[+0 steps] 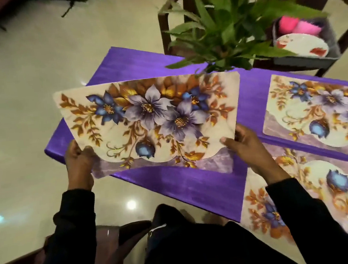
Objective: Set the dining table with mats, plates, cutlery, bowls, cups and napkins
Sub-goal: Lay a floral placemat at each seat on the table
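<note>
You held a floral mat (152, 121) by its near edge, one hand at each side: your left hand (78, 161) gripped the lower left corner with the fingers curled around the edge, and your right hand (247, 145) pinched the lower right part, thumb lying on top of the printed surface. The mat hung over the left end of the table (187, 186), which was covered in a purple cloth, and whether it touched the cloth or was just above it could not be told. To the right, a second mat (317, 112) with the same flowers lay flat on the far side of the table, and a third mat (317, 200) lay flat on the near side, partly under your right sleeve (315, 220). A leafy green plant (236, 22) stood at the far edge of the table, its leaves reaching over the top edge of the mat you held. Beyond it, a grey tub (332, 50) rested on a dark chair and held a white plate (301, 47) with red markings and pink cups (299, 26).
</note>
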